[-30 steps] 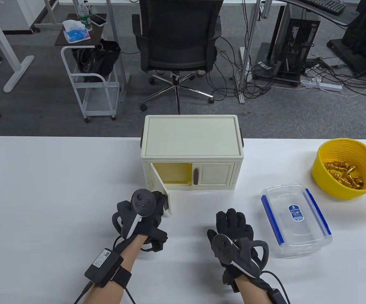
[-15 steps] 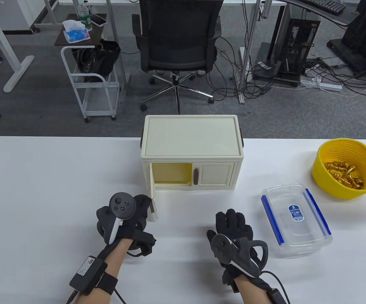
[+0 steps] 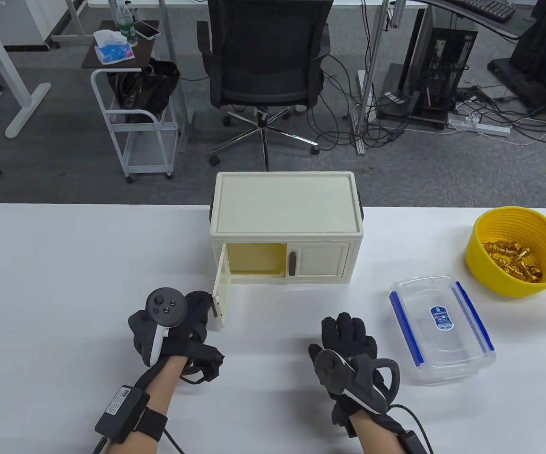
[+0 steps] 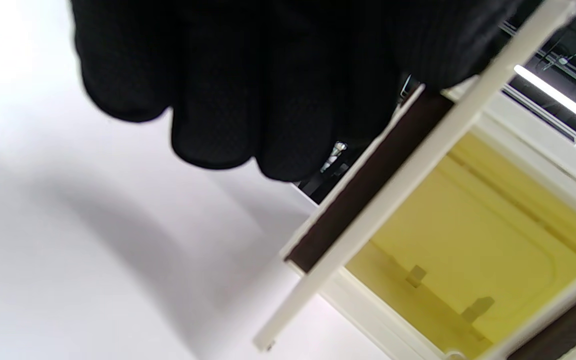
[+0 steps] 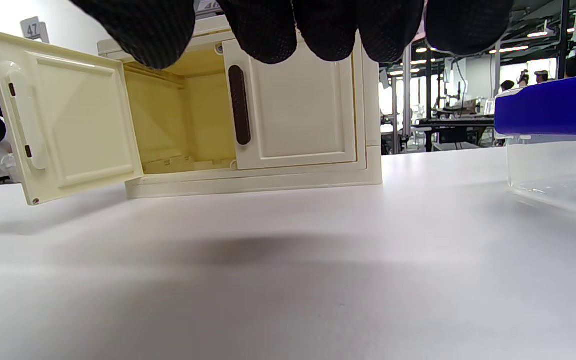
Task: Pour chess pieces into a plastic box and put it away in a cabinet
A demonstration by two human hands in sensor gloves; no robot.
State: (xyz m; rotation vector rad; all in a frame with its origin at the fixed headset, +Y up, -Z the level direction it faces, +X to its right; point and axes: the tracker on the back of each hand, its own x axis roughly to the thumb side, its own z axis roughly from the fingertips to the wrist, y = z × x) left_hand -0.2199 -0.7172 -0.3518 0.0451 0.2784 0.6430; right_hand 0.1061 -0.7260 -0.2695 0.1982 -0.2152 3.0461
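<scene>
A cream cabinet (image 3: 286,208) stands mid-table; its left door (image 3: 221,291) is swung wide open and shows a yellow inside. My left hand (image 3: 199,309) grips that door's outer edge by the brown handle (image 4: 368,190); the fingers (image 4: 248,100) curl around it. My right hand (image 3: 348,331) rests flat on the table, empty, fingers (image 5: 328,25) spread. The clear plastic box (image 3: 443,331) with blue clips, lid on, lies right of it. A yellow bowl (image 3: 478,246) at the far right holds several gold chess pieces (image 3: 514,260).
The cabinet's right door (image 5: 298,100) is closed. In the right wrist view the open left door (image 5: 73,130) and the plastic box (image 5: 553,145) show. An office chair (image 3: 265,56) and a cart (image 3: 135,123) stand beyond the table's far edge.
My left hand has moved left and toward me, swinging the cabinet's left door further open. The right hand has not moved.
</scene>
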